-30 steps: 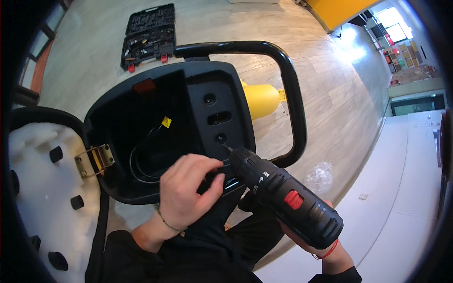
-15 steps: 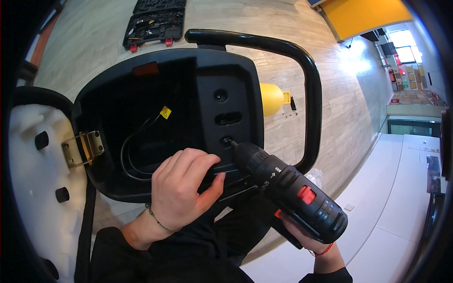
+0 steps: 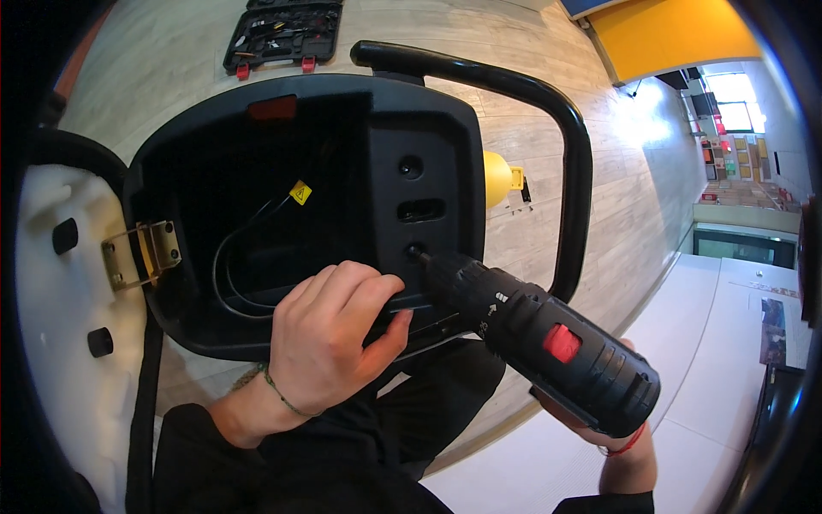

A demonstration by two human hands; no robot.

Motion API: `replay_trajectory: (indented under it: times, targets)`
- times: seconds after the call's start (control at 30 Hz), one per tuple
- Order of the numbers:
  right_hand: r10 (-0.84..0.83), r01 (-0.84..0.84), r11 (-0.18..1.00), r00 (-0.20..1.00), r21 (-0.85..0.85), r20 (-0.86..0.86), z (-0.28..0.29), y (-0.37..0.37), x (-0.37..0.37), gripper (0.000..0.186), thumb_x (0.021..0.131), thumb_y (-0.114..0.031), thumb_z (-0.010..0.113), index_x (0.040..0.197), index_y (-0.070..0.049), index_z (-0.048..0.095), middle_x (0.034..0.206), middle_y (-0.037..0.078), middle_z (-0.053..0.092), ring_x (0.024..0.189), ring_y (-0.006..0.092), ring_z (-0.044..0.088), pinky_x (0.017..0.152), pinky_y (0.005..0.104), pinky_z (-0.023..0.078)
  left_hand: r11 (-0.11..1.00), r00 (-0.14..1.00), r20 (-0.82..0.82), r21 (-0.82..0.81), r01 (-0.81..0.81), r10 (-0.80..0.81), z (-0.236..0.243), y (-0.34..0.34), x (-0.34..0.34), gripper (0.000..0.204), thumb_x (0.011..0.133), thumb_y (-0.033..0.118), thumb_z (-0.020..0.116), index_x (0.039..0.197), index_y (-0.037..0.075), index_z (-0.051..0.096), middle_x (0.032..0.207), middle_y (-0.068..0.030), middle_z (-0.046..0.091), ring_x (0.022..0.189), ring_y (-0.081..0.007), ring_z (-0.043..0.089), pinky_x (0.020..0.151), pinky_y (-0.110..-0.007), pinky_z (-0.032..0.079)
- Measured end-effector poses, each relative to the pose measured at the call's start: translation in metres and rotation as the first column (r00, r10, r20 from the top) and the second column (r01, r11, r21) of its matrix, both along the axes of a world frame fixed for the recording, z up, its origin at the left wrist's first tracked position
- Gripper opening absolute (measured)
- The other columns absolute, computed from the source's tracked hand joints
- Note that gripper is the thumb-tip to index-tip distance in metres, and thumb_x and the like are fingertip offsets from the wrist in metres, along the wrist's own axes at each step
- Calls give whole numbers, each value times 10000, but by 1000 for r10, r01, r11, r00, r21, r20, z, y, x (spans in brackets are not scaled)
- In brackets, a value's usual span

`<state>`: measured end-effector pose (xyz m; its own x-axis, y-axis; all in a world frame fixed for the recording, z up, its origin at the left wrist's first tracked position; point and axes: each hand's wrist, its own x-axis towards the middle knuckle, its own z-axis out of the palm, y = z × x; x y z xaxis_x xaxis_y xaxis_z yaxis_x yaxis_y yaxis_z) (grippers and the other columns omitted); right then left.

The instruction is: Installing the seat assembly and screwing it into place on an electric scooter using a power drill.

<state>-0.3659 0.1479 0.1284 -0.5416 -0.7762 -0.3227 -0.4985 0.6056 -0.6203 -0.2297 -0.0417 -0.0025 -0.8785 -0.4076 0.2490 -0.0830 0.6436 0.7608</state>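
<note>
A black cordless drill [image 3: 522, 321] with a red switch slants up and left, held by its handle in my right hand [image 3: 591, 432], mostly hidden under the tool. The tip of its bit sits at the lower round recess [image 3: 414, 250] in the raised panel of a black plastic compartment [image 3: 387, 137]. My left hand [image 3: 330, 338] is closed over the compartment's near rim, fingers curled inward and thumb on the near side. Inside the compartment runs a black cable [image 3: 220, 265] with a yellow warning tag [image 3: 300, 193]. An oval slot [image 3: 420, 210] and another round recess [image 3: 410, 167] lie beyond the bit.
Around the compartment's right side bends a black tubular handle [image 3: 575, 163]. A brass-coloured hinge [image 3: 141, 254] joins the opened, white-lined lid [image 3: 51, 300] at left. An open tool case [image 3: 282, 38] lies on the wood floor beyond. Beside the handle is a yellow part [image 3: 498, 178].
The drill's rear end has shifted right and slightly down in the picture, while its bit stays at the lower recess. My left hand keeps its place on the rim. The whole view has shifted slightly.
</note>
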Motion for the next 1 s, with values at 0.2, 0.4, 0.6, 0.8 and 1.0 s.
replay_trajectory:
  times: [0.2, 0.4, 0.6, 0.8, 1.0]
  targets:
    - [-14, -52, 933, 983, 355, 182, 30, -45, -34, 257, 669, -72, 749, 904, -29, 652, 754, 49, 667, 673, 123, 638, 676, 246, 530, 1000, 1000, -10, 8, -4, 4, -1, -2, 1, 234, 670, 63, 704, 881, 28, 609, 826, -103, 594, 712, -261, 599, 608, -333, 462]
    - [390, -408, 850, 913, 334, 120, 51, -69, -67, 353, 645, -92, 778, 971, -61, 646, 943, 66, 668, 816, 148, 647, 726, 250, 507, 1000, 1000, 11, 18, -20, 20, -2, -3, 3, 209, 684, 80, 703, 864, 33, 607, 807, -95, 607, 704, -252, 601, 592, -333, 472]
    - [557, -550, 770, 827, 325, 80, 55, -76, -65, 422, 634, -107, 779, 1038, -113, 654, 982, 59, 668, 891, 192, 636, 823, 335, 481, 999, 999, -42, 46, -30, 32, -7, -4, 3, 183, 694, 83, 704, 837, 28, 604, 767, -93, 615, 653, -241, 607, 558, -314, 476]
    - [661, -607, 735, 741, 302, -119, 47, -65, -57, 488, 632, -104, 775, 1102, -117, 644, 1032, 79, 659, 929, 231, 624, 851, 354, 447, 999, 997, -59, 7, -44, 44, -8, -1, 5, 155, 694, 76, 702, 802, 28, 602, 730, -88, 612, 619, -232, 608, 540, -300, 479]
    - [154, -222, 866, 971, 448, 184, 31, -45, -35, 247, 716, -168, 719, 889, -40, 597, 781, 65, 643, 697, 176, 634, 664, 283, 489, 999, 997, -61, 35, -39, 41, -8, -2, 5, 157, 686, 65, 705, 798, 28, 601, 729, -91, 610, 626, -232, 613, 543, -304, 480]
